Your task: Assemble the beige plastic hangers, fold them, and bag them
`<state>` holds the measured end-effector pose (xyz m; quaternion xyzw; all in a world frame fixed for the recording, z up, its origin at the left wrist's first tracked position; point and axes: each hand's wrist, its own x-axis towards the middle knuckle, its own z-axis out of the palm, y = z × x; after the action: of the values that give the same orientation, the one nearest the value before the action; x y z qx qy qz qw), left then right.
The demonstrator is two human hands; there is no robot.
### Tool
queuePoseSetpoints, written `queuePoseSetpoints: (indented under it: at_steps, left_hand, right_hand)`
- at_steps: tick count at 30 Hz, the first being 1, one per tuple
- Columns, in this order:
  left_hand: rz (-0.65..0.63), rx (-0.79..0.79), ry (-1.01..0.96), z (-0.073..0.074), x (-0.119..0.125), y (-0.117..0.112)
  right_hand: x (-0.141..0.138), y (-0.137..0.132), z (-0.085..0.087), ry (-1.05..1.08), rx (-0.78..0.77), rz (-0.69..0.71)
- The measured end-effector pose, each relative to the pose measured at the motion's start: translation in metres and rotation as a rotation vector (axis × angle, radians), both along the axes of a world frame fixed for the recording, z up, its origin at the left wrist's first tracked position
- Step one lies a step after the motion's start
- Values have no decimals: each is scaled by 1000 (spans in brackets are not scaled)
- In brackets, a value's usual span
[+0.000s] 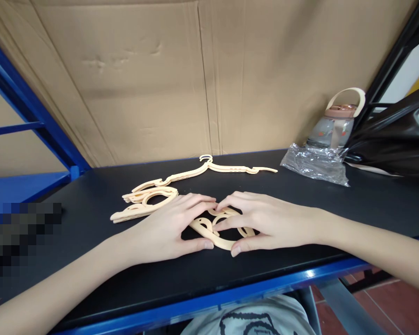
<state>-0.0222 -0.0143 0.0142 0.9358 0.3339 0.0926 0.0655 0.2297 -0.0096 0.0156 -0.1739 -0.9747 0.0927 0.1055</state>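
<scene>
A cream folding clothes hanger point(223, 243), folded up, lies on the black tabletop in front of me. My left hand point(181, 225) grips its left end, thumb on the near edge and fingers over the far side. My right hand point(261, 218) holds the right part, its thumb and fingers around the near curve and the inner pieces. Both hands cover portions of the hanger. Just left of my left hand rests a stack of folded cream hangers point(132, 213). Behind them lies an unfolded cream hanger point(209, 166), hook away from me.
A clear water bottle point(331, 128) with a pink lid and cream handle stands at the back right. Crumpled clear plastic point(316, 165) lies before it. A black bag point(394, 132) sits at the right edge. Cardboard point(143, 83) walls the back; blue metal frame point(45, 130) is left.
</scene>
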Motion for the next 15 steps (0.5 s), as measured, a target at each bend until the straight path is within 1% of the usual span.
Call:
queuePoseSetpoints:
  at_steps: [4, 9, 15]
  left_hand:
    - [28, -21, 14, 2, 0, 0]
    - [103, -25, 31, 0, 3, 0]
    - [131, -23, -13, -5, 8, -1]
  right_hand:
    - [1, 2, 2, 5, 27, -16]
    - [4, 7, 0, 34, 40, -118]
    - [3, 7, 1, 7, 7, -114]
